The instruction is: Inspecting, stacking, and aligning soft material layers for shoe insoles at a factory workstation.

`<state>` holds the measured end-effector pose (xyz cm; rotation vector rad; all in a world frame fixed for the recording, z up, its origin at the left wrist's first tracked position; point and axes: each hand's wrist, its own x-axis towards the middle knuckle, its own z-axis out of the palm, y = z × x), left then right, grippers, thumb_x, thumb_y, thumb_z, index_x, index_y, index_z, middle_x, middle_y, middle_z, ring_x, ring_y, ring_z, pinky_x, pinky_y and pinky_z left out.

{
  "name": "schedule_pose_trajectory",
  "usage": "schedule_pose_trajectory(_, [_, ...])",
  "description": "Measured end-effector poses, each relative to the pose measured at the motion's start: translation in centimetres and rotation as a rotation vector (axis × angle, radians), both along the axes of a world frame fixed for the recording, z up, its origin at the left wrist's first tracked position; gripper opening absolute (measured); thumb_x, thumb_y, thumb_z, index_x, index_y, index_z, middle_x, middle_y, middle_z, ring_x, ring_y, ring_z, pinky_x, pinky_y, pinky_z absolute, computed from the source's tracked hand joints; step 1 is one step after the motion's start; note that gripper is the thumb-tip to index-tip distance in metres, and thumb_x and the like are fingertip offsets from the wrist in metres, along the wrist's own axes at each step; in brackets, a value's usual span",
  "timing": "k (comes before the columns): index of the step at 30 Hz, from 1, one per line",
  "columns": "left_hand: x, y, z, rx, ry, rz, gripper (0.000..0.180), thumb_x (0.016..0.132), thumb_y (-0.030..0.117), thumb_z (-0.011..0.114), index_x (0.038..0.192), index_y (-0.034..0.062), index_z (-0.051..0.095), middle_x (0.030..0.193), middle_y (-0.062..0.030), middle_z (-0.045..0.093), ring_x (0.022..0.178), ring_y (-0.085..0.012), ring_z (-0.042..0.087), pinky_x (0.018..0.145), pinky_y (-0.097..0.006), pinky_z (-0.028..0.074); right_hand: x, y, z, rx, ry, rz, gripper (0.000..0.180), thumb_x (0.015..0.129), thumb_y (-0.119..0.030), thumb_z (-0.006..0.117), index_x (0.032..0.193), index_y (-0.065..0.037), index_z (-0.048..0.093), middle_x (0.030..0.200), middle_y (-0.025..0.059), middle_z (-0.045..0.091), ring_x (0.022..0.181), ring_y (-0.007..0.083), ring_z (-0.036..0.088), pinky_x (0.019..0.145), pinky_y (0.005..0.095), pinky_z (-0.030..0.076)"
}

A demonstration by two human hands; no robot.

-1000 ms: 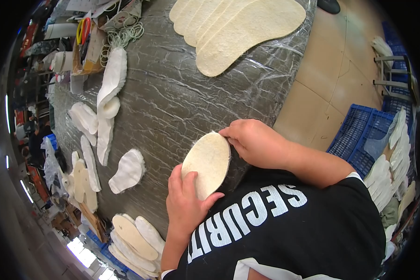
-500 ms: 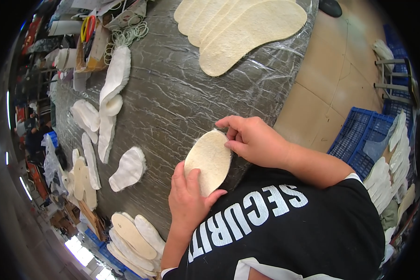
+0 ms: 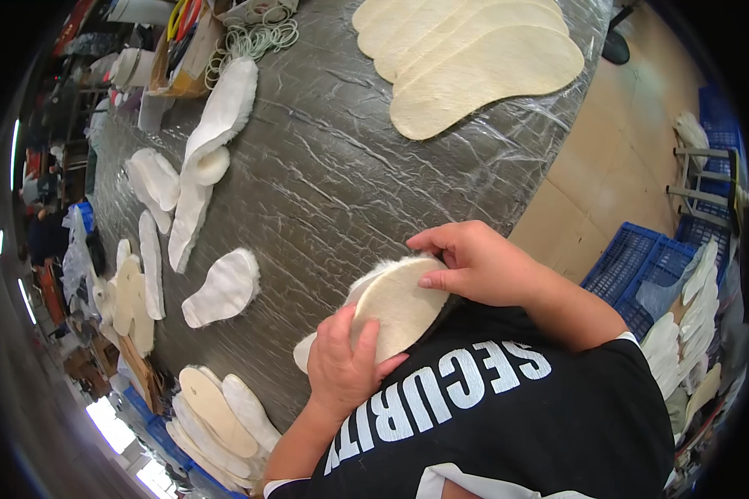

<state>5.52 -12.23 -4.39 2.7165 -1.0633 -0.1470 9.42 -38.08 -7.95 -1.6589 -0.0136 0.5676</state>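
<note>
1. A cream, rounded, felt-like insole [image 3: 404, 309], edged on its far side with fluffy white pile, is in both hands at the near edge of the desk, in front of the wearer's black shirt with pale lettering [image 3: 549, 407]. Whether it touches the desk is hard to tell.
2. The left hand [image 3: 345, 363] wraps the lower left end, its fingers closed on the insole. A pale rounded lobe shows beyond that hand (perhaps the same insole's other end, perhaps a second piece; I cannot tell).
3. The right hand [image 3: 478, 268] is at the upper right end, its fingers narrowed there, thumb on the cream face and forefinger beyond the fluffy rim.
4. It looks light, bendable and soft, hardly fragile; the smooth face should grip well, while the loose pile may slide or shed. The rims at its two ends seem the best holds.
5. Around it spreads the dark desk [image 3: 324, 191], covered in wrinkled clear film. To the left lies a white, fleecy insole [image 3: 223, 287]; farther off, a fanned row of cream felt insoles [image 3: 483, 79].
6. Beyond the desk, at right, blue plastic crates [image 3: 628, 264] stand on the tan floor [image 3: 570, 200].
</note>
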Motion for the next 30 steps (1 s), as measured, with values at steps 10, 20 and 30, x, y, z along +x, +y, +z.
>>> schedule_pose_trajectory(10, [1.1, 0.2, 0.2, -0.297, 0.256, 0.141, 0.05, 0.081, 0.033, 0.076, 0.116, 0.0023, 0.056, 0.124, -0.0196, 0.052, 0.094, -0.0332, 0.059, 0.077, -0.04, 0.053, 0.0, 0.0, 0.4, -0.001, 0.043, 0.009, 0.031, 0.081, -0.003, 0.07, 0.111, 0.002, 0.066, 0.096, 0.0153, 0.068, 0.087, 0.0233, 0.067, 0.077, 0.0329, 0.053])
schedule_pose_trajectory(20, [3.3, 0.2, -0.2, -0.389, 0.529, 0.453, 0.018, 0.083, 0.008, 0.071, 0.092, -0.0048, 0.062, 0.109, -0.019, 0.063, 0.09, -0.0264, 0.063, 0.078, -0.032, 0.051, -0.3, 0.2, 0.2, -0.1, -0.134, -0.009, 0.028, 0.078, 0.004, 0.07, 0.106, 0.0, 0.066, 0.078, 0.004, 0.055, 0.063, 0.0101, 0.045, 0.058, 0.0261, 0.04])
schedule_pose_trajectory(30, [3.3, -0.5, -1.1, -0.381, 0.553, 0.537, 0.016, 0.08, 0.005, 0.073, 0.086, -0.0044, 0.062, 0.095, -0.0116, 0.061, 0.077, -0.0196, 0.061, 0.069, -0.03, 0.049, -0.6, 0.3, 1.2, -0.22, -0.129, 0.037, 0.03, 0.079, 0.002, 0.067, 0.109, 0.0, 0.065, 0.094, 0.0133, 0.063, 0.079, 0.0275, 0.063, 0.069, 0.035, 0.051])
